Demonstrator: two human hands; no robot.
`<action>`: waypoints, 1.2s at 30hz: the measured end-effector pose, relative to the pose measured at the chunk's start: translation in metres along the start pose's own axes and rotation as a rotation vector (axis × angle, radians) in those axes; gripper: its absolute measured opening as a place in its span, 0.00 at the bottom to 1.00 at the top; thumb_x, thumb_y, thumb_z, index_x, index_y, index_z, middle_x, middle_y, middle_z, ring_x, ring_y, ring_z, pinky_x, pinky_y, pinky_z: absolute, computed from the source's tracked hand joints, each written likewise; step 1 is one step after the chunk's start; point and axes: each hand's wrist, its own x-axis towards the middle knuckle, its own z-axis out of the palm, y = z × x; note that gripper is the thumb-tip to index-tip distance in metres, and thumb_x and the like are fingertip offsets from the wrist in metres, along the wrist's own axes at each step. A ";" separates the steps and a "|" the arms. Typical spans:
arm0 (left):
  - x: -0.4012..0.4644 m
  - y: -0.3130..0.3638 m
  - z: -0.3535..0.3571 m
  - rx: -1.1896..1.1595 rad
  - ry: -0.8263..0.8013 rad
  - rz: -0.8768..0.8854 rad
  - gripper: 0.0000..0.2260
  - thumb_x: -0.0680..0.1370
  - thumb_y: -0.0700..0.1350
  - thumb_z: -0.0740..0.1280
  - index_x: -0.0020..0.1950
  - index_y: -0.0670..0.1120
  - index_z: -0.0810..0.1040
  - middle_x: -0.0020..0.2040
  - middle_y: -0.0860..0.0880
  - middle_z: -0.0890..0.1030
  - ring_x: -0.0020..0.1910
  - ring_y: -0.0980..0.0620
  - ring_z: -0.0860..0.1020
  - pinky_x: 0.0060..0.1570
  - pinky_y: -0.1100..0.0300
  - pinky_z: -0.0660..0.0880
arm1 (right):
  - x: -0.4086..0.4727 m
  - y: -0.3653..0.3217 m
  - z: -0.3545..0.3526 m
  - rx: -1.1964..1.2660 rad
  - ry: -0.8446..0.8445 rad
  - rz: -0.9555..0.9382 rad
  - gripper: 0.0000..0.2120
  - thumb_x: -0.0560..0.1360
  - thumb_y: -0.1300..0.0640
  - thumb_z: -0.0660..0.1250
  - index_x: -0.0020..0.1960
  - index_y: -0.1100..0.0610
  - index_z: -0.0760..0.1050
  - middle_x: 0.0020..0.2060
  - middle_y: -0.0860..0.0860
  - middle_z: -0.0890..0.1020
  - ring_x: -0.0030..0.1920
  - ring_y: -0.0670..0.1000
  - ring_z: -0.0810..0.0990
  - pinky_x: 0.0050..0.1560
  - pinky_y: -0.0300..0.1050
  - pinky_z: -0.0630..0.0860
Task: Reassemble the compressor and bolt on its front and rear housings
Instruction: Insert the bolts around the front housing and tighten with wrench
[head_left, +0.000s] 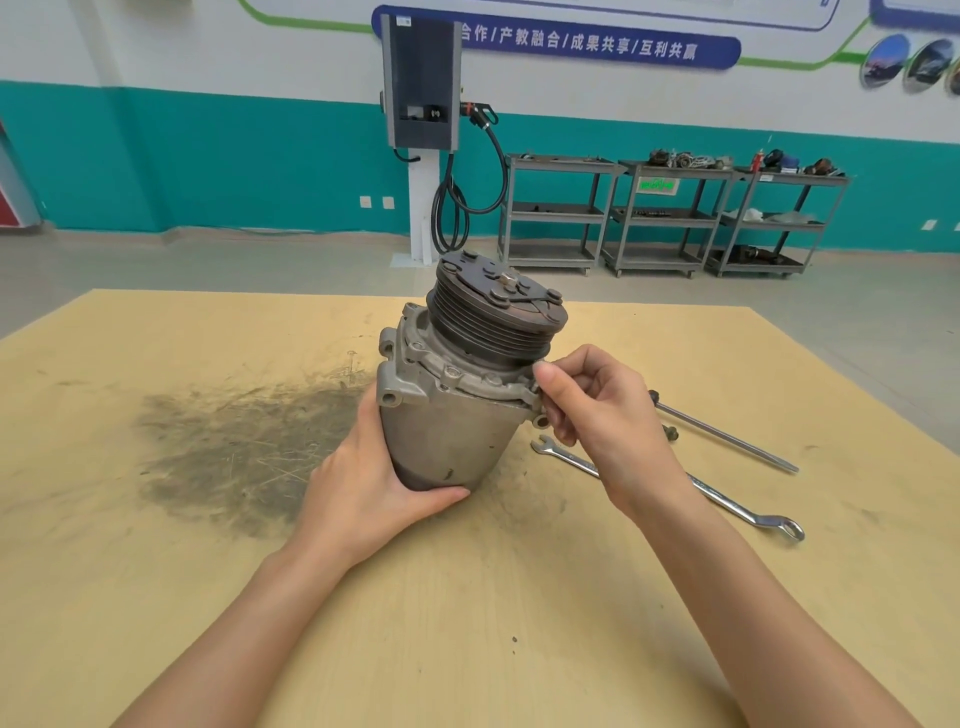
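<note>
The compressor (452, 415) stands assembled on the bench (156, 571), front housing (457, 371) seated. The left hand (363, 483) grips its body; the right hand (597, 415) pinches something at the flange, probably a bolt. Tightening with the wrench (675, 483) looks left to do; the rear is hidden.

Head camera looks down, close over table (156, 597).

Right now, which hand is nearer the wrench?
Right. The right hand is at the compressor's flange, just above the wrench; the left hand is across the compressor.
</note>
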 end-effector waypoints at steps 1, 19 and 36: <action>0.000 0.000 0.000 0.000 0.003 0.002 0.56 0.55 0.72 0.75 0.74 0.55 0.52 0.65 0.49 0.78 0.61 0.41 0.78 0.50 0.50 0.75 | 0.000 -0.001 0.001 -0.010 0.018 0.006 0.10 0.76 0.57 0.69 0.41 0.59 0.72 0.26 0.53 0.72 0.26 0.48 0.67 0.26 0.41 0.64; 0.001 -0.003 0.002 -0.024 0.033 0.026 0.53 0.52 0.76 0.70 0.68 0.54 0.56 0.63 0.50 0.78 0.59 0.41 0.79 0.44 0.53 0.72 | -0.004 0.010 0.010 0.200 0.103 0.067 0.08 0.71 0.58 0.75 0.43 0.59 0.75 0.26 0.47 0.75 0.27 0.45 0.70 0.29 0.38 0.67; 0.002 -0.002 0.002 -0.010 0.033 0.017 0.52 0.51 0.77 0.70 0.67 0.55 0.57 0.60 0.52 0.79 0.57 0.44 0.80 0.41 0.56 0.69 | -0.003 0.009 0.010 0.129 0.095 -0.035 0.07 0.74 0.61 0.71 0.43 0.60 0.73 0.27 0.49 0.76 0.29 0.46 0.73 0.29 0.39 0.71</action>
